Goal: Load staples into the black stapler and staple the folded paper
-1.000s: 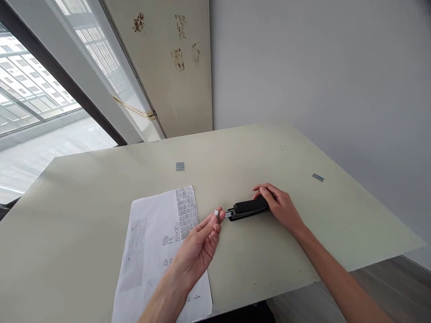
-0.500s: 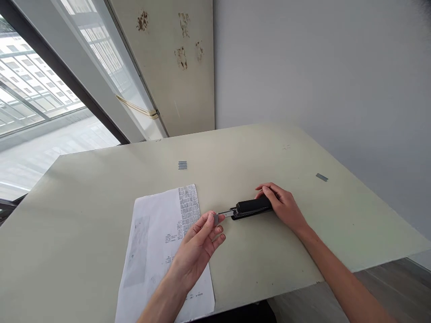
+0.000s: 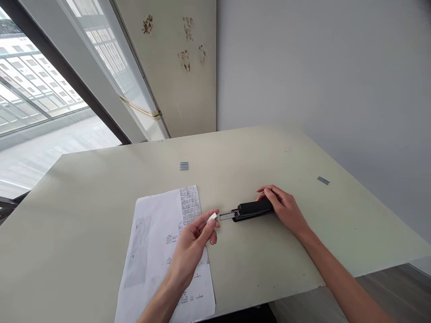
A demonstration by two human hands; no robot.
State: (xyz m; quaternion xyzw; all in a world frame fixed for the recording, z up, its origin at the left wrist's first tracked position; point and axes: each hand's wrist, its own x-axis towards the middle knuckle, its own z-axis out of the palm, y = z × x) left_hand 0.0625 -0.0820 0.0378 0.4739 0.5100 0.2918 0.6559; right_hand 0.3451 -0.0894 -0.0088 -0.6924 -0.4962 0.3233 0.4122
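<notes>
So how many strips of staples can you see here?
3: one loose strip on the table beyond the paper, another far right near the wall, and one pinched in the left hand at the stapler.

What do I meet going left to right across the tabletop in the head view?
printed paper sheet → left hand pinching a staple strip → black stapler → right hand → loose staple strip

The pale table (image 3: 101,188) carries a printed sheet (image 3: 158,251), a black stapler (image 3: 252,209) — and two staple strips (image 3: 184,166).
</notes>
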